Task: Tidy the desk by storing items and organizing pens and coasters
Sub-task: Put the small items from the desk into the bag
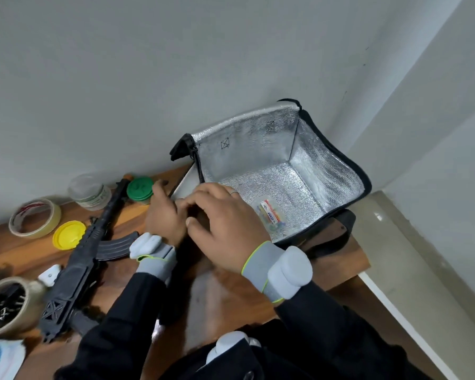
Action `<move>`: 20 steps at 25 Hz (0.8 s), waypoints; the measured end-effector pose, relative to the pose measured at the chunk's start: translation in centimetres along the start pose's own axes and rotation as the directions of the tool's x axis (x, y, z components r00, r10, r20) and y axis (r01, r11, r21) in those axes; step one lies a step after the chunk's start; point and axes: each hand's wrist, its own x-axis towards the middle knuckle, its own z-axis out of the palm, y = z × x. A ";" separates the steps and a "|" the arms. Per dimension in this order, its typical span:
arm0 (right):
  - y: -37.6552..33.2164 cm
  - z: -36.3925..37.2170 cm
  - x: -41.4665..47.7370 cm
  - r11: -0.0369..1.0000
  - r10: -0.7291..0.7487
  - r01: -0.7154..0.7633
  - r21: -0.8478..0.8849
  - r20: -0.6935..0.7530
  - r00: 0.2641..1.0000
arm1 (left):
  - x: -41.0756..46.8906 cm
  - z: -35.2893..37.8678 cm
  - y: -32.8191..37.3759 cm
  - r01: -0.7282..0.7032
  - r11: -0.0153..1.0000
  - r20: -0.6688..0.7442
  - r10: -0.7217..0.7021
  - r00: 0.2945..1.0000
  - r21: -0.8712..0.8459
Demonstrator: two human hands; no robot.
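Locate insulated bag (327,171) at far right of desk (225,294), pushed into the wall corner, mouth open, silver lining exposed. Treat as light and soft: padded fabric walls, slick crinkly foil inside, sides likely to fold inward under a one-sided pull, zip track probably stiffer than the walls. Take hold at the bound rim or the zip edge, hands spaced along one side; avoid pinching the foil. Note small labelled packet (270,215) lying flat on the bag floor, near side, just beyond the right hand: thin, light, likely to slide on the lining. Left hand (165,215): at the near-left rim of the bag, fingers curled close together, thumb raised; thin dark strip visible above the knuckles, zip tape or pen, cannot tell which, so contents of this grip unconfirmed. Right hand (225,223): just beside the left, fingertips meeting it or nearly so, fingers bent over the near rim with thumb opposed below; judged clamped on the dark rim fabric, not spread. Expect light pressure to suffice; support the wall while loading. Loose on the desk to the left: black toy rifle (88,250), tape roll (35,218), yellow lid (69,235), green-lidded jar (140,191).
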 end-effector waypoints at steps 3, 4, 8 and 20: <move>0.2 -0.1 0.0 0.997 0.010 -0.009 0.077 -0.008 1.000 | -1.4 -2.6 1.1 0.077 0.995 -0.224 -0.088 0.971 -0.059; 0.3 -0.1 0.0 0.995 0.010 -0.009 0.104 -0.006 1.000 | -1.9 -3.4 1.6 0.078 0.990 -0.294 -0.109 0.950 -0.114; 0.7 -0.5 0.5 0.979 0.009 0.002 0.205 -0.050 0.999 | -3.5 -5.4 5.5 -0.099 0.935 -0.358 -0.032 0.933 -0.341; 1.1 -1.7 1.2 0.916 0.058 -0.031 0.400 -0.055 0.997 | -7.8 -4.5 8.2 -0.255 0.867 -0.328 0.113 0.938 -0.429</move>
